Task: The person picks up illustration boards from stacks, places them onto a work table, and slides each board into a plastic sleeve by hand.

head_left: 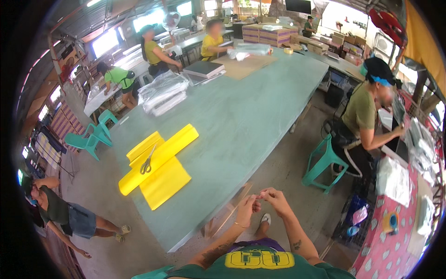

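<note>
My left hand (248,208) and my right hand (276,201) come together in front of me, beside the near right edge of the green table (241,121). Fingers and thumbs of both are pinched, the tips nearly meeting. Something small and reddish seems to sit between them, too small to make out. On the table to the left lies a yellow roll of sheet material (174,146), with a flat yellow piece (166,182) under it on the near side and another yellow piece (145,145) on the far side. Dark-handled scissors (147,162) rest on top of the roll.
Clear plastic bags (163,93) and a dark boxed stack (204,69) lie farther along the table. A person (364,116) works at the right beside a green stool (324,163). Another person (69,209) stands at the lower left. Green chairs (88,139) stand left of the table.
</note>
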Motion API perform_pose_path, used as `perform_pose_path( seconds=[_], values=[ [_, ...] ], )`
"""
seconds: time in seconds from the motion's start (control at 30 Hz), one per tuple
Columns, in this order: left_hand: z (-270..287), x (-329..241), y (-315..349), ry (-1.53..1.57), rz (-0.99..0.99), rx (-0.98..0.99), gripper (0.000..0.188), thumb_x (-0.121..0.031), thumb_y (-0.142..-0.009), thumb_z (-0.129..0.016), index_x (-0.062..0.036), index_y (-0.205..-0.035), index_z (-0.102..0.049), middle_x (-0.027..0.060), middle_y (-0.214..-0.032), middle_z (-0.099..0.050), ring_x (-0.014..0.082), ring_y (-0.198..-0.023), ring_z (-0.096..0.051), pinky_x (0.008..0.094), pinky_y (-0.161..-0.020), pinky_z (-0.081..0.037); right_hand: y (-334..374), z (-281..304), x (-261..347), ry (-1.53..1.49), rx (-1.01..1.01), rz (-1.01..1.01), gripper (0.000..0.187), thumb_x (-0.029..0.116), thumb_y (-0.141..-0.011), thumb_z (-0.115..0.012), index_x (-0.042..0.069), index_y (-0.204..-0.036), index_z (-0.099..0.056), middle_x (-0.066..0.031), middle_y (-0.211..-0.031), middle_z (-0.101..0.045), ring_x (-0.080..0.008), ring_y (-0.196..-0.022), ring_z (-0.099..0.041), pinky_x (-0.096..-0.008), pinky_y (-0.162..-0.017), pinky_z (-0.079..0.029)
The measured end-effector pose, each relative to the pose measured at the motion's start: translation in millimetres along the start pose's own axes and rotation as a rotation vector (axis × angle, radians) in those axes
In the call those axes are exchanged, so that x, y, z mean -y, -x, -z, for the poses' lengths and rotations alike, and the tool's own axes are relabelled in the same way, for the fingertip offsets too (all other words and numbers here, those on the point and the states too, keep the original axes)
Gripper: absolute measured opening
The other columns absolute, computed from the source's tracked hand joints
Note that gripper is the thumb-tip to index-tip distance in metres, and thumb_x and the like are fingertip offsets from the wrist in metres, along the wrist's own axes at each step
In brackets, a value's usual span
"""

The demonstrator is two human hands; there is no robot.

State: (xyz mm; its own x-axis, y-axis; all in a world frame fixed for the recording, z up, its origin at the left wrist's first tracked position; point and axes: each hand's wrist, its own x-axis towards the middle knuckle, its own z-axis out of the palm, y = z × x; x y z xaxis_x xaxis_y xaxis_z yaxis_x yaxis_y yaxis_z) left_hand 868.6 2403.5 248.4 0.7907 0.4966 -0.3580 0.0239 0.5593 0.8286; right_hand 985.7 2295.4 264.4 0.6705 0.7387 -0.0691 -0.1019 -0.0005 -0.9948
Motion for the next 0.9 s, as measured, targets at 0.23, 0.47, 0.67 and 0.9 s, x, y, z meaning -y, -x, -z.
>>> perform_pose_path(
  seconds=[0.23,0.47,0.67,0.9],
  values=[
    [-68.5,-45.2,-134.4,-0.071,-0.031,-0.033,0.022,-0.023,-0.093,-0.054,-0.0029,-0.099,-0.061,0.0027,-0.076,-0.06,0.0105,-0.066,-0.057,0.0249,-0.061,-0.048,-157.7,125.9,87.1,0.119,-0.177,0.173,0.027,0.02,-0.085,-0.066,0.002,-0.069,-0.054,-0.0073,-0.088,-0.06,-0.0126,-0.08,-0.052,-0.0272,-0.07,-0.041],
    [-112.4,-40.9,-240.2,-0.071,0.013,-0.027,0.021,-0.023,-0.089,-0.058,-0.0027,-0.094,-0.063,0.0034,-0.076,-0.062,0.0108,-0.065,-0.057,0.0258,-0.062,-0.049,-335.2,163.1,175.6,0.042,-0.127,0.165,0.034,0.035,-0.091,-0.059,0.003,-0.102,-0.061,-0.0051,-0.096,-0.06,-0.014,-0.088,-0.055,-0.0304,-0.078,-0.045],
    [-124.9,-48.2,-347.8,-0.03,0.001,-0.104,0.021,-0.022,-0.089,-0.059,-0.0027,-0.092,-0.064,0.0034,-0.075,-0.062,0.0111,-0.065,-0.058,0.0257,-0.062,-0.05,-490.3,174.7,233.3,0.136,0.075,0.168,0.039,0.028,-0.093,-0.053,0.01,-0.128,-0.053,-0.0037,-0.104,-0.06,-0.0134,-0.089,-0.056,-0.0299,-0.078,-0.045],
    [-149.8,-60.5,-474.5,-0.48,-0.446,-0.453,0.024,-0.018,-0.083,-0.061,-0.0009,-0.099,-0.062,0.0121,-0.088,-0.063,0.022,-0.077,-0.061,0.032,-0.07,-0.049,-657.6,163.6,293.0,-0.196,0.214,0.052,0.048,0.018,-0.095,-0.046,0.018,-0.142,-0.037,-0.0036,-0.107,-0.059,-0.0143,-0.094,-0.055,-0.0335,-0.081,-0.045]
  ],
)
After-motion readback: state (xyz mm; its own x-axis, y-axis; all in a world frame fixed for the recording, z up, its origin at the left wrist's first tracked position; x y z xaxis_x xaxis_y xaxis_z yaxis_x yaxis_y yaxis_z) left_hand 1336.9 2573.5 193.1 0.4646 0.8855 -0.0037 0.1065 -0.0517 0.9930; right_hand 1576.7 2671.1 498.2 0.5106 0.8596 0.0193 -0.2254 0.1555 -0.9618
